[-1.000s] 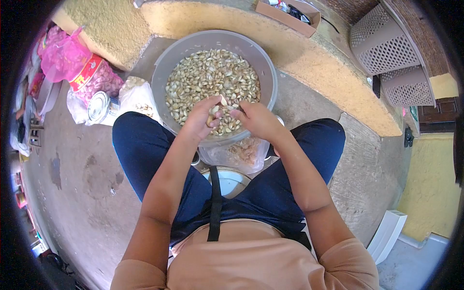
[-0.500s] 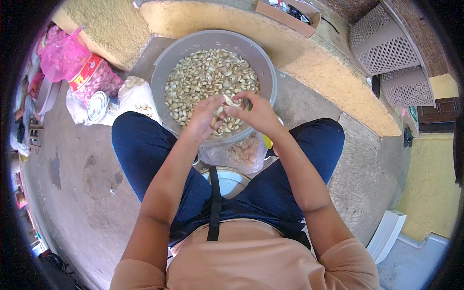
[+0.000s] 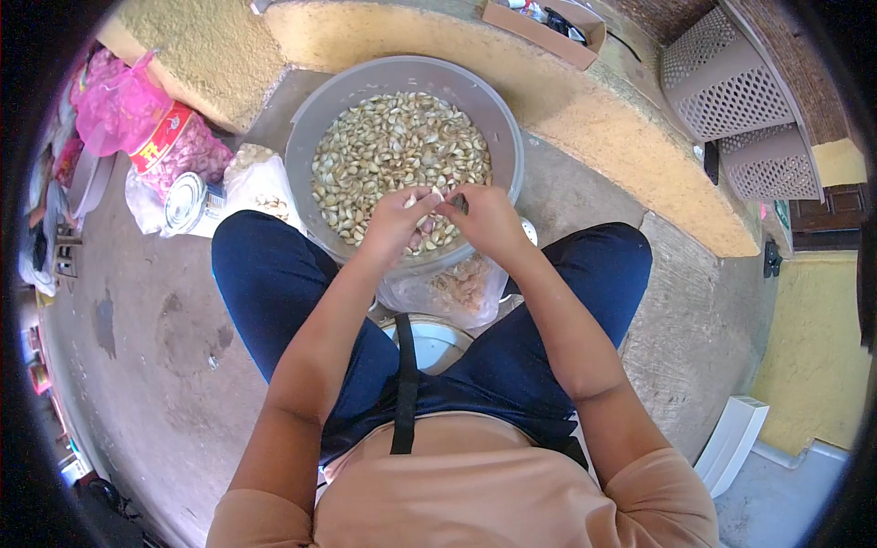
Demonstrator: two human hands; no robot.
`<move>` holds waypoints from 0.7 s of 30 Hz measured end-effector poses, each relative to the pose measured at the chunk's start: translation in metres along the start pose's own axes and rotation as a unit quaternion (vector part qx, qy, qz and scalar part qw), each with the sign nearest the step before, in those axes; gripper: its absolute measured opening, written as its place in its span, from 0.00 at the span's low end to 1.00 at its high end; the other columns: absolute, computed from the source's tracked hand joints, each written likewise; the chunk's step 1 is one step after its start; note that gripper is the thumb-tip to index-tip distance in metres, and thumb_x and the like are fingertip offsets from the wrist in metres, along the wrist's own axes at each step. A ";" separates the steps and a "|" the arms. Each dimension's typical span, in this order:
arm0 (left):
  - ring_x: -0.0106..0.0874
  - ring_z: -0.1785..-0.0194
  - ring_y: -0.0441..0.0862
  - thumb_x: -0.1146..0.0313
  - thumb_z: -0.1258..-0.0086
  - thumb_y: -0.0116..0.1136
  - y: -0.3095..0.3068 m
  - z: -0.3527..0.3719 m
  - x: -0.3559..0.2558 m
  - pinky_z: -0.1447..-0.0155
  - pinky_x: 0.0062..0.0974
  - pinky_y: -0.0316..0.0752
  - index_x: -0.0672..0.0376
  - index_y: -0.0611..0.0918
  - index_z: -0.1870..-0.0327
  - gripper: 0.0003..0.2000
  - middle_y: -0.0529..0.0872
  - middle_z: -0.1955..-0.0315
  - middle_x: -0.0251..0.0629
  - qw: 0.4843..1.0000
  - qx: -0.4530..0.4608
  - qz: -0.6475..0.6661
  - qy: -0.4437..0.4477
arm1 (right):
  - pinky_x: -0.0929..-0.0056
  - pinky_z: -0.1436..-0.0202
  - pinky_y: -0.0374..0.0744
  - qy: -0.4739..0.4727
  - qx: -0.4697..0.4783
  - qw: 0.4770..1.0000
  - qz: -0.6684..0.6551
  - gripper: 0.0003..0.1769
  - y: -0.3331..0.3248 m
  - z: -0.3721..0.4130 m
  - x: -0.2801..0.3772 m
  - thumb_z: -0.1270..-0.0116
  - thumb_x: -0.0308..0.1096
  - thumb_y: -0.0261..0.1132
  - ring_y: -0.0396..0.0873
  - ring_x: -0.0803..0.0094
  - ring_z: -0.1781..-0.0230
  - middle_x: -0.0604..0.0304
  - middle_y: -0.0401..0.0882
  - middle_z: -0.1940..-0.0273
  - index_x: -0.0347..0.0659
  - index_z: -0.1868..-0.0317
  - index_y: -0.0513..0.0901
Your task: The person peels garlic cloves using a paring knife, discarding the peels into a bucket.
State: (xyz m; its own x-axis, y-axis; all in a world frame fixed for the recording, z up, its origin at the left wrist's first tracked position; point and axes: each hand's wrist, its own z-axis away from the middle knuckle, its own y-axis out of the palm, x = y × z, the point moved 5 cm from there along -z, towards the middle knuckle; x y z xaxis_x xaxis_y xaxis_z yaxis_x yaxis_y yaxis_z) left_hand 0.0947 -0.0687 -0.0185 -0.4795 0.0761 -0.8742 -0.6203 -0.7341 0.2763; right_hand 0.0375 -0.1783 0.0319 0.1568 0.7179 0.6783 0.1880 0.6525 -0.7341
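A large grey tub (image 3: 306,119) full of pale garlic cloves (image 3: 393,137) stands between my knees. Over its near side, my left hand (image 3: 399,219) has its fingers closed on a whitish garlic clove (image 3: 437,194). Close beside it, almost touching, my right hand (image 3: 484,216) is closed, its fingertips pinched at the clove's right side. Something small and dark shows at the right fingertips, too small to name. Below the hands, a clear plastic bag (image 3: 457,290) with peelings rests against the tub's near edge.
To the left are a pink net bag (image 3: 187,155), a tin can (image 3: 186,203) and a white bag (image 3: 262,187). A low yellow wall (image 3: 585,110) curves behind the tub, with a cardboard box (image 3: 544,32) on it. Grey perforated baskets (image 3: 731,100) stand at the right.
Both hands have closed in, with the left fingers curled more tightly. The right hand has turned and shifted slightly down, fingers more bent.
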 end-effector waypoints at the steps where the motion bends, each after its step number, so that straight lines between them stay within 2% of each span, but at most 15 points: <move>1: 0.16 0.79 0.68 0.66 0.37 0.52 -0.001 0.000 0.001 0.85 0.11 0.57 0.63 0.76 0.58 0.11 0.74 0.75 0.29 1.000 0.007 -0.006 -0.003 | 0.64 0.73 0.70 -0.018 0.003 1.000 0.002 0.13 0.000 0.000 0.002 0.49 0.39 0.65 0.74 0.54 0.77 0.45 0.76 0.77 0.35 0.72 0.79; 7: 0.17 0.80 0.68 0.66 0.36 0.50 -0.003 -0.002 0.005 0.86 0.11 0.57 0.63 0.75 0.61 0.10 0.74 0.77 0.30 0.999 0.024 -0.042 -0.018 | 0.62 0.66 0.72 -0.089 0.032 0.994 0.053 0.09 0.010 0.001 -0.005 0.47 0.35 0.63 0.75 0.53 0.70 0.48 0.76 0.73 0.37 0.71 0.79; 13: 0.16 0.81 0.66 0.65 0.35 0.48 -0.003 -0.002 0.005 0.86 0.11 0.56 0.62 0.75 0.65 0.09 0.73 0.80 0.31 0.997 0.054 -0.056 -0.020 | 0.63 0.65 0.72 -0.121 0.048 0.991 0.015 0.07 0.008 0.002 0.000 0.48 0.33 0.62 0.76 0.54 0.69 0.50 0.77 0.72 0.39 0.71 0.79; 16: 0.16 0.82 0.65 0.65 0.35 0.48 -0.003 0.002 -0.001 0.86 0.11 0.55 0.62 0.75 0.66 0.09 0.72 0.82 0.30 0.994 0.068 -0.076 -0.040 | 0.63 0.64 0.73 -0.107 0.061 0.991 -0.058 0.08 0.004 0.002 -0.003 0.49 0.32 0.61 0.76 0.53 0.69 0.48 0.77 0.72 0.38 0.69 0.78; 19: 0.16 0.86 0.63 0.63 0.36 0.49 -0.005 0.002 -0.006 0.84 0.12 0.55 0.60 0.77 0.67 0.10 0.72 0.84 0.29 0.991 0.083 -0.101 -0.038 | 0.66 0.66 0.72 -0.021 0.070 0.992 -0.098 0.09 -0.001 0.000 -0.009 0.47 0.34 0.62 0.76 0.55 0.71 0.49 0.77 0.74 0.37 0.69 0.78; 21: 0.15 0.87 0.62 0.62 0.36 0.49 -0.004 0.004 -0.008 0.84 0.12 0.55 0.61 0.77 0.66 0.11 0.71 0.85 0.28 0.988 0.095 -0.121 -0.027 | 0.72 0.66 0.71 0.034 0.055 0.994 -0.086 0.08 -0.010 -0.002 -0.013 0.47 0.33 0.62 0.73 0.68 0.73 0.55 0.77 0.75 0.37 0.68 0.79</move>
State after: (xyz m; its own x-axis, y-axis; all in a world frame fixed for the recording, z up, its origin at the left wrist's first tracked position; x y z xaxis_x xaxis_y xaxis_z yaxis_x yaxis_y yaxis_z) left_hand 0.0987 -0.0636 -0.0116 -0.3320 0.2730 -0.9029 -0.8237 -0.5503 0.1365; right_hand 0.0355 -0.1943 0.0307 0.1972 0.5779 0.7919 0.1107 0.7895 -0.6037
